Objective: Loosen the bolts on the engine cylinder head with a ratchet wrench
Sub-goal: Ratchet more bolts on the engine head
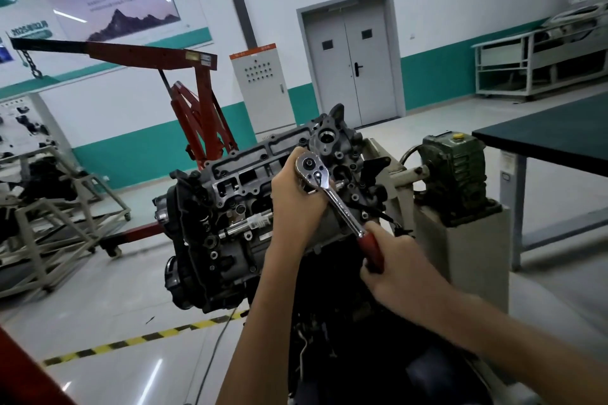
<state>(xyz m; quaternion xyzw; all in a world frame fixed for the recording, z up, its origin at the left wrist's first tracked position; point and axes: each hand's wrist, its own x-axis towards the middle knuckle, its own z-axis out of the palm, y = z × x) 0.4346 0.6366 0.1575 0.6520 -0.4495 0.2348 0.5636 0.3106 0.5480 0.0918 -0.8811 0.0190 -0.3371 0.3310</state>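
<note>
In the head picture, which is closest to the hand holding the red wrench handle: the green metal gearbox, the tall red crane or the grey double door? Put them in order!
1. Green metal gearbox, just up and right of the right hand.
2. Tall red crane, farther back on the left.
3. Grey double door, on the far wall.

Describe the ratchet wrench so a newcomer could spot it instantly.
Find the dark engine mid-frame. Over its right end slants a chrome bar, the ratchet wrench, its round head held by the left hand. Its red grip, in the right hand, sets it apart from the bare metal nearby.
</note>
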